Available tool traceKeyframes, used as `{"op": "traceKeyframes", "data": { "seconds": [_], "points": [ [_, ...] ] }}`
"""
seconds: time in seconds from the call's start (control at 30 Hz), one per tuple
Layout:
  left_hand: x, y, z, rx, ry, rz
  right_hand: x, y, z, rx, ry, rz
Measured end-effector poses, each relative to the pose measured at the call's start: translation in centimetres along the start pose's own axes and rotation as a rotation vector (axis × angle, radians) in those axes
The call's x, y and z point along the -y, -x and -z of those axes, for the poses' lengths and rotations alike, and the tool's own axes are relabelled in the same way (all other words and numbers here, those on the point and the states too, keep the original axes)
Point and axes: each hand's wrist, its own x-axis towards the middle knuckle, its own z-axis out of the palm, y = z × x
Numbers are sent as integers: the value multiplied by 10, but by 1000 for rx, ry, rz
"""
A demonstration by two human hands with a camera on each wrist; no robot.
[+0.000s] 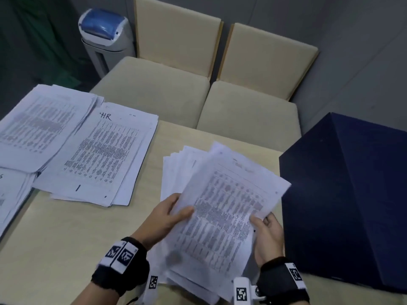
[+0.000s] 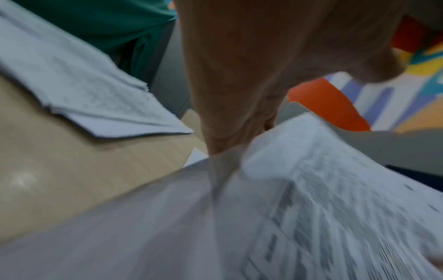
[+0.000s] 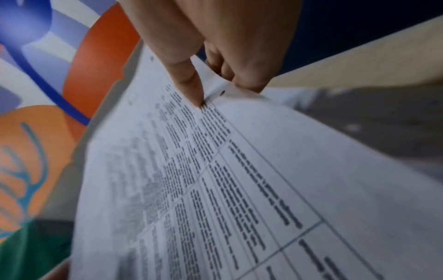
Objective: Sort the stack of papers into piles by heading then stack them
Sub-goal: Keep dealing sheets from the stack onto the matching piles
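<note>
A fanned stack of printed papers (image 1: 218, 208) is held just above the beige table (image 1: 66, 238), near its front right. My left hand (image 1: 176, 214) grips the stack's left edge, thumb on top of the upper sheet. My right hand (image 1: 264, 225) pinches the right edge of the top sheet (image 3: 239, 170), thumb on the print and fingers underneath. In the left wrist view my left hand (image 2: 239, 113) meets the blurred papers (image 2: 311, 208). A sorted pile headed "HR" (image 1: 99, 155) lies at the left, with another pile (image 1: 37, 124) overlapping its left side.
A third pile (image 1: 11, 194) reaches the table's left edge. A dark blue box (image 1: 343, 199) stands at the right, close to my right hand. Two beige chairs (image 1: 198, 84) sit beyond the table, and a white and blue machine (image 1: 105, 34) stands behind them.
</note>
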Motion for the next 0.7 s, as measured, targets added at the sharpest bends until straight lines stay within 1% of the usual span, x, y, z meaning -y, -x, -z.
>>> {"op": "traceKeyframes", "data": {
  "seconds": [0.03,0.07,0.1,0.17,0.23,0.27,0.33,0.43,0.5,0.57,0.6,0.63,0.7],
  "points": [
    [6,4,2,-62,-133,-22,0,4,-7,48,8,1],
    [13,11,7,-163,-235,-42,0,9,-17,109,28,-4],
    [22,19,14,-273,-290,-47,-2,13,-27,173,60,-16],
    [34,39,37,-425,-267,-22,-8,21,-45,292,152,-30],
    [37,69,68,-498,-201,-4,-16,25,-60,384,262,-32],
    [38,86,87,-528,-205,13,-22,25,-65,404,317,-28],
    [40,125,127,-587,-270,86,-34,18,-66,403,430,-28],
    [65,184,190,-661,-461,318,-46,3,-59,342,601,-51],
    [87,210,221,-707,-565,486,-50,-8,-49,287,687,-36],
    [102,220,238,-728,-640,626,-50,-17,-43,246,753,-18],
    [108,219,242,-726,-684,666,-49,-20,-41,233,778,-21],
    [111,215,244,-726,-729,684,-48,-23,-40,221,799,-25],
    [111,202,241,-725,-799,661,-45,-28,-38,206,854,-19]
  ]
}}
